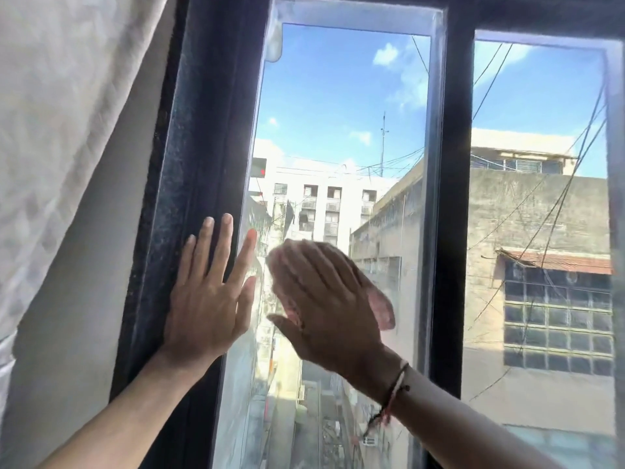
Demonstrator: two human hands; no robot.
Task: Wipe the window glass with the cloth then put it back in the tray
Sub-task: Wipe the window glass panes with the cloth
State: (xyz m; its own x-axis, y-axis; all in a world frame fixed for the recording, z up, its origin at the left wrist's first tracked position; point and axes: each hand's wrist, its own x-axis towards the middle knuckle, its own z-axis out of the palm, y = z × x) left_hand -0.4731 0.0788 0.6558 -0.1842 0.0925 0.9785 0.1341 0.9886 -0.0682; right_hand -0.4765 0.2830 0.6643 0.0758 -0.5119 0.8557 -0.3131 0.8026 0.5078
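A tall pane of window glass (341,106) fills the middle of the head view, set in a dark frame. My right hand (324,306) lies flat against the lower part of the pane, blurred with motion. It presses a pinkish cloth (382,308) onto the glass, and the cloth's edge shows past my fingers on the right. My left hand (209,296) rests flat with fingers spread on the dark left frame (189,164), its index fingertip reaching over the glass edge. It holds nothing. The tray is out of view.
A white curtain (57,130) hangs at the left beside the frame. A dark vertical mullion (456,198) separates this pane from a second pane (541,130) on the right. Buildings and cables show outside.
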